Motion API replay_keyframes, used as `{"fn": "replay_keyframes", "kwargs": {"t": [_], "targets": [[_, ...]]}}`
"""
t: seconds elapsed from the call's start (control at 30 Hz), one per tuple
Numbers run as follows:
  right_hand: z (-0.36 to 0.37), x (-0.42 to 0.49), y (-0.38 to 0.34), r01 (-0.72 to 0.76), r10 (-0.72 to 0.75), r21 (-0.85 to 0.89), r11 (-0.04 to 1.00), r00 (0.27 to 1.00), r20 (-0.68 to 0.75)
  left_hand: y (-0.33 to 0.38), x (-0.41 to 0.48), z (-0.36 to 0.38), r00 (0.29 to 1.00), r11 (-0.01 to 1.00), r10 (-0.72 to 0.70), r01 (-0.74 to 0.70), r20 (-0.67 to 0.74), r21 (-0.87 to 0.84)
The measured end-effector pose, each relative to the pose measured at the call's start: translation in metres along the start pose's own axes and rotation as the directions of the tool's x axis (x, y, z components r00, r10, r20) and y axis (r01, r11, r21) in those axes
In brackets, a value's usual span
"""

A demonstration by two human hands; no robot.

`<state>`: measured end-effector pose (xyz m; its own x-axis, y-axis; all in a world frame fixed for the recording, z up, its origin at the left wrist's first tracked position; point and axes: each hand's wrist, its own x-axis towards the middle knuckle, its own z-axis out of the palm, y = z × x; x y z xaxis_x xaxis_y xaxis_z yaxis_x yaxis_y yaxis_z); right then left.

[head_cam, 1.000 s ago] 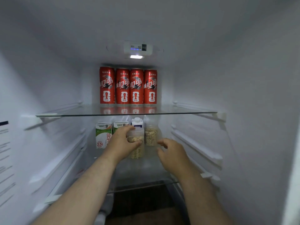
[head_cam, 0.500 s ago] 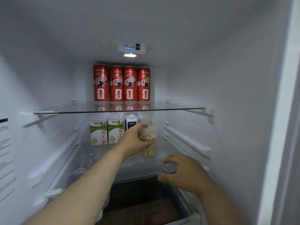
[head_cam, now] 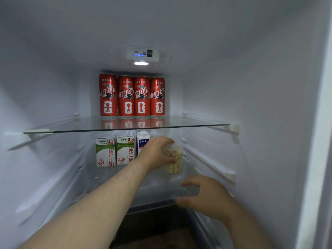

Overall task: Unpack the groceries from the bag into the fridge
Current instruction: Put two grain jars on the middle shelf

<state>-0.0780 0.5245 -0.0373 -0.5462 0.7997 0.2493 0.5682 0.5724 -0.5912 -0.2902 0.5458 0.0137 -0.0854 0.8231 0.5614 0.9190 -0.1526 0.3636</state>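
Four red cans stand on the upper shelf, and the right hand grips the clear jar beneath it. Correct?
No. The head view shows the left hand gripping the clear jar; the right hand hovers lower, holding nothing. The four red cans do stand on the upper shelf.

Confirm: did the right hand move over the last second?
Yes. The right hand has pulled back from deep on the lower shelf, near the milk cartons, to that shelf's front edge, nearer the camera.

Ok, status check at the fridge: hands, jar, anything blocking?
Left hand grips the jar, upright, over the lower shelf. Right hand open, empty, nearer the front. Milk cartons stand left of the jar; nothing blocks it.
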Motion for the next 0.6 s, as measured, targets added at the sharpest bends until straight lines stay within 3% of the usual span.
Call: {"fn": "replay_keyframes", "kwargs": {"t": [0.1, 0.4, 0.5, 0.6], "targets": [[0.001, 0.019, -0.001, 0.010, 0.016, 0.183, 0.983, 0.990, -0.139, -0.008, 0.002, -0.003, 0.999, 0.997, 0.014, -0.012, 0.032, -0.077], [0.017, 0.089, -0.006, 0.080, -0.027, 0.198, 0.977, 0.965, -0.260, -0.026, -0.002, -0.006, 0.994, 0.878, -0.097, 0.105, 0.043, -0.468], [0.016, 0.098, -0.005, 0.098, -0.025, 0.263, 0.960, 0.963, -0.270, -0.031, -0.010, -0.014, 0.990, 0.918, -0.095, 0.126, 0.099, -0.377], [0.015, 0.108, -0.001, 0.091, -0.013, 0.252, 0.963, 0.955, -0.296, -0.034, -0.017, -0.015, 0.929, 0.965, -0.117, 0.191, 0.351, -0.182]]}}
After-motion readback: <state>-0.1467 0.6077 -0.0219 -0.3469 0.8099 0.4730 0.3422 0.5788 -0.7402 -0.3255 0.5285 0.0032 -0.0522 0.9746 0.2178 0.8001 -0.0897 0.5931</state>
